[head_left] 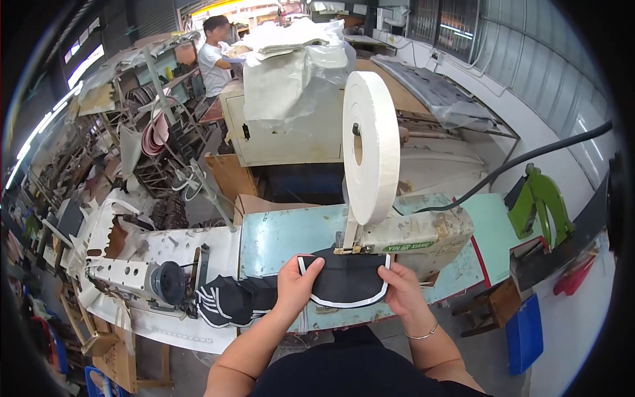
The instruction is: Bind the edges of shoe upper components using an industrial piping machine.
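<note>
A black panel (347, 283) with white tape along its curved edge is held flat in front of a taping machine (423, 239). My left hand (294, 283) pinches its left side, the thumb lying on top. On the opposite side, my right hand (402, 291) grips the white-edged corner between thumb and fingers. The panel's far edge reaches the machine's metal guide (350, 250), where a strip of white tape comes down from a large upright roll (383, 155). Left of my left hand lie several similar black pieces (231, 303) with white edging, overlapping one another.
A sewing machine (129, 274) with a black handwheel stands at left on a white table. Beyond the light blue worktop (284, 231) is a cream cabinet (284, 145) under white sheets. A green hand press (546, 208) is at right. Another person (213, 63) stands far back.
</note>
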Motion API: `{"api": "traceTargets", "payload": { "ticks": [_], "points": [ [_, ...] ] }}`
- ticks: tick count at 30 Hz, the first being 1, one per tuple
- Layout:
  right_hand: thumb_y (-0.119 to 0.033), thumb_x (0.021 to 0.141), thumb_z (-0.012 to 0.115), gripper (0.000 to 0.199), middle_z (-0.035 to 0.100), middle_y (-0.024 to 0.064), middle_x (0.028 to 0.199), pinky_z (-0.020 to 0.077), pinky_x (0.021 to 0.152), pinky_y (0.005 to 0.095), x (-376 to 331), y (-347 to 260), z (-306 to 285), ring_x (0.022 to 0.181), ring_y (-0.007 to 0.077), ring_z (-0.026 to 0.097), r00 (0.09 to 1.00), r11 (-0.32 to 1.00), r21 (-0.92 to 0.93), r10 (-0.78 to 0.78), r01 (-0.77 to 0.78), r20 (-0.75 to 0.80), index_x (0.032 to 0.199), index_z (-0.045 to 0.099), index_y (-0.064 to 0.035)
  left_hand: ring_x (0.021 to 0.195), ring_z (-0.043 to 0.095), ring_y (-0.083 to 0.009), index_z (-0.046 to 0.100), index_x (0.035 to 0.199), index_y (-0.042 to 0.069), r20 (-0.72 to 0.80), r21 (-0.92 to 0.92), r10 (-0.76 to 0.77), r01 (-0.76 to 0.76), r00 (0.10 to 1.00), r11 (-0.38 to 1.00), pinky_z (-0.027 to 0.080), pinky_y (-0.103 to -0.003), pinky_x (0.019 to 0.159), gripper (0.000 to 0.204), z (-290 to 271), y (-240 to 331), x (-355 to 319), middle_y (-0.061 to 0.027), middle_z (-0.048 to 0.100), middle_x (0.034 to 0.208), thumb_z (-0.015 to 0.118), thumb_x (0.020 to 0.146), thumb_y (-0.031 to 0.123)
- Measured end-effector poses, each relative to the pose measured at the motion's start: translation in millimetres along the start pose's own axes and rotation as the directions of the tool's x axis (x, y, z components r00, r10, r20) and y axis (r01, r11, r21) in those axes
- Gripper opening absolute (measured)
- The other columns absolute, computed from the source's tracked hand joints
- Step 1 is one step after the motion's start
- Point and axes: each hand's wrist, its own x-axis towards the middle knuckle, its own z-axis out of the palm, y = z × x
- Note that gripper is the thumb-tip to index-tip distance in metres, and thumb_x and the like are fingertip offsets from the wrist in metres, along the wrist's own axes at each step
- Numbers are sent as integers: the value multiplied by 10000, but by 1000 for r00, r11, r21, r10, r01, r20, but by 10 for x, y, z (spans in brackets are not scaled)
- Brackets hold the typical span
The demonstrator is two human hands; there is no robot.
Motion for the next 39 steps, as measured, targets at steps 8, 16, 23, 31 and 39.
{"api": "traceTargets", "payload": {
  "ticks": [8, 16, 23, 31, 39],
  "points": [
    [-117, 837, 505, 227, 598, 131, 958, 464, 796, 316, 195, 72, -64, 863, 204, 589, 991, 973, 191, 133, -126, -22, 995, 532, 44, 654, 509, -60, 560, 860, 5, -60, -288, -67, 47, 996, 956, 428, -207, 599, 163, 62, -80, -21, -11, 576, 746, 612, 801, 148],
    [-162, 855, 465, 301, 566, 136, 1061, 423, 871, 361, 385, 267, -181, 956, 236, 559, 955, 875, 405, 296, -267, -8, 1075, 500, 42, 660, 518, -69, 556, 871, -1, -4, -308, -100, 94, 995, 947, 436, -210, 609, 171, 55, -28, 10, -22, 583, 753, 607, 806, 148],
    [-112, 832, 444, 258, 583, 129, 1016, 435, 859, 352, 479, 302, -233, 939, 235, 564, 979, 944, 300, 173, -136, -103, 1037, 515, 28, 676, 512, -70, 556, 876, 1, -56, -263, -110, 92, 992, 960, 426, -211, 617, 166, 39, -132, 195, -18, 573, 758, 595, 812, 149],
    [-245, 859, 462, 184, 564, 28, 739, 413, 554, 279, 387, 538, -438, 652, 141, 514, 955, 812, 509, 199, -285, 218, 870, 539, -79, 450, 521, -110, 613, 811, 93, 117, 476, 105, -148, 988, 867, 411, -239, 432, 145, -943, -1357, -251, -18, 547, 556, 583, 805, 234],
    [-273, 867, 500, 227, 556, 19, 719, 442, 583, 263, 21, 1479, -672, 645, 126, 531, 779, 775, 81, 627, -626, 21, 875, 565, -55, 908, 509, -267, 582, 859, 74, 19, 870, 457, -240, 889, 431, 400, -365, 721, 221, -1003, -1500, -290, -41, 562, 903, 639, 674, 178]
  ]
}}
